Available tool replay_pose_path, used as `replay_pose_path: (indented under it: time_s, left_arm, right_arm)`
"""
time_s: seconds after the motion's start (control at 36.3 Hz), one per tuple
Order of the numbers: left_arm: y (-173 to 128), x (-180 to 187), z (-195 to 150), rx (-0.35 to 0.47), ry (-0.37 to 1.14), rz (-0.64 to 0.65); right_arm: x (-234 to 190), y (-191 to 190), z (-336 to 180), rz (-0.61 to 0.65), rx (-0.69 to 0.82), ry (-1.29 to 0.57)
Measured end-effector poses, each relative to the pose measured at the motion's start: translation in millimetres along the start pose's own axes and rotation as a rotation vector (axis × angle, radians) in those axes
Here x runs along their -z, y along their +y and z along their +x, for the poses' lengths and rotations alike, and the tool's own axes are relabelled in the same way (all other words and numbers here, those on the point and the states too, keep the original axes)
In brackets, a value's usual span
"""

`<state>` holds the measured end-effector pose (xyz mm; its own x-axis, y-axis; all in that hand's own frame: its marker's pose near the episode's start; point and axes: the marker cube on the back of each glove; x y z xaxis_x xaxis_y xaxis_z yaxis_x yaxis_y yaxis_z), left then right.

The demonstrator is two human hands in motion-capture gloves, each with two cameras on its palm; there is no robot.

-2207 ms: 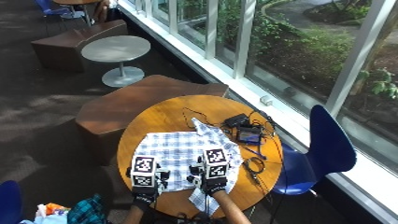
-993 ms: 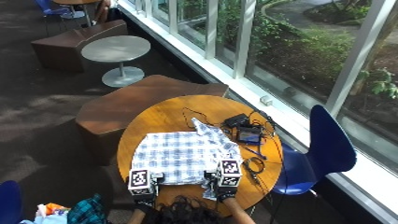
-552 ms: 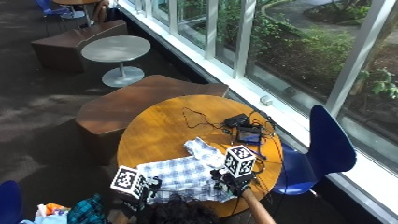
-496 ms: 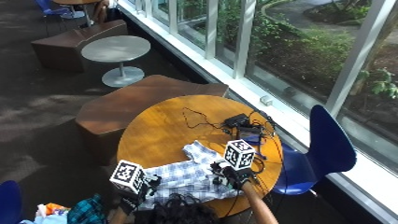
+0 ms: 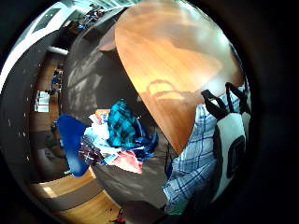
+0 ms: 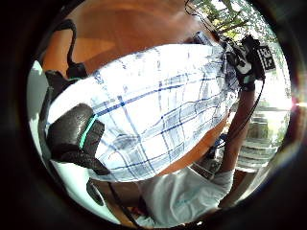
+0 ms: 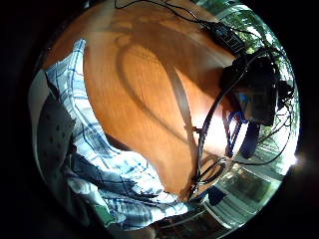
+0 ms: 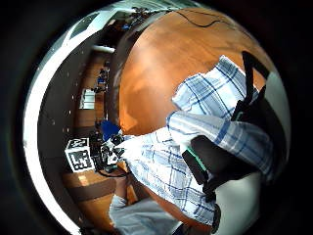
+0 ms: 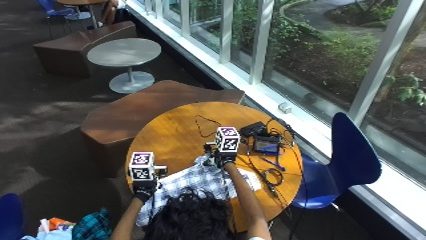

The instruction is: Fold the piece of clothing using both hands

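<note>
A blue-and-white plaid shirt (image 9: 200,180) hangs lifted between my two hands over the near half of the round wooden table (image 9: 180,130). My left hand (image 9: 142,189) pinches one edge of it at the table's near left rim. My right hand (image 9: 223,159) grips another edge and is raised farther in, near the table's middle. In the left thumb side palm view the shirt (image 6: 158,105) fills the picture, a black thumb (image 6: 72,134) curls on the cloth, and the right hand (image 6: 244,67) holds the far end. The right thumb side palm view shows cloth (image 8: 215,127) draped over a curled finger (image 8: 215,161).
Black devices and tangled cables (image 9: 263,142) lie on the table's right side, close to my right hand. A blue chair (image 9: 346,155) stands to the right, a brown bench (image 9: 153,107) behind the table. Loose clothes (image 5: 117,135) are piled on the floor at my left.
Both hands left the flat shirt, went to its near edge, took hold and lifted it. The right hand has since carried its end forward over the table.
</note>
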<state>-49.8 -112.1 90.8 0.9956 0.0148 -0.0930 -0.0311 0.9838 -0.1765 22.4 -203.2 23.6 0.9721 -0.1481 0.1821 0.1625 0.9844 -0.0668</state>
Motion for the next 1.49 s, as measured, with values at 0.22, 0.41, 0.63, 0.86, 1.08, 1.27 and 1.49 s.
replay_pose_path:
  time_s: [0.22, 0.41, 0.63, 0.86, 1.08, 1.27, 1.49]
  left_arm:
    - [-10, -2, 0, 0.041, -0.044, 0.013]
    - [31, 11, 2, 0.103, -0.107, 0.129]
    - [97, -26, 18, 0.062, -0.106, 0.158]
    - [82, -68, 27, 0.004, 0.028, -0.097]
    - [24, -67, 47, -0.069, 0.057, -0.063]
    - [0, -63, 78, -0.165, 0.061, -0.065]
    - [-8, -64, 87, -0.181, 0.129, -0.056]
  right_arm:
    - [-15, -15, 20, 0.056, -0.119, 0.012]
    - [10, 36, 43, 0.302, -0.242, -0.055]
    - [-20, 147, 71, 0.215, -0.587, 0.082]
    - [-52, 160, 74, 0.107, -0.704, 0.208]
    - [-52, 150, 90, 0.122, -0.711, 0.149]
    - [-16, 157, 119, 0.266, -0.712, -0.157]
    - [52, 141, 67, 0.502, -0.497, -0.527]
